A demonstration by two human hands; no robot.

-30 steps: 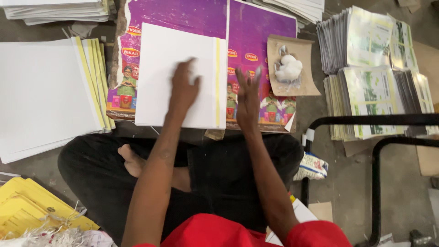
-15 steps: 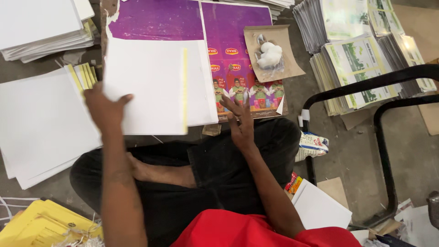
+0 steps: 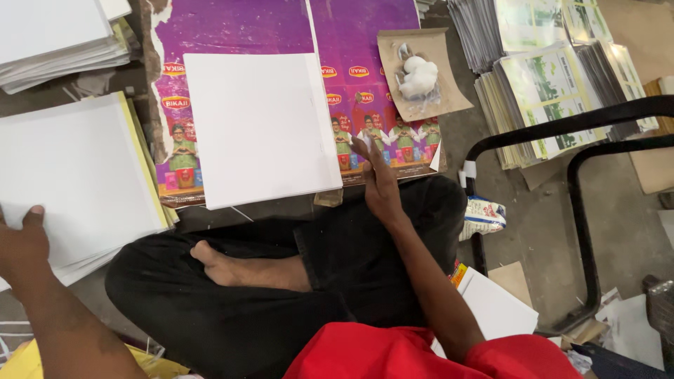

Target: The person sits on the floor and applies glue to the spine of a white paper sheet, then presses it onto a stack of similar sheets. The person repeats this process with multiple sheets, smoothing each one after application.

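Grey concrete floor (image 3: 547, 231), purple printed sheet (image 3: 239, 28) spread on it, white paper stacks (image 3: 70, 161) left, printed sheet piles (image 3: 547, 84) right

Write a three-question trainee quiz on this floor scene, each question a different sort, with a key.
1. True or false: the left hand rests on the white sheet stack.
2. The right hand is nearest: A) the white lump on brown card, B) the white board, C) the printed sheet stacks.
3. Fill in: the white board lies on a ___ printed sheet.

Key: 1 true; 2 B; 3 purple.
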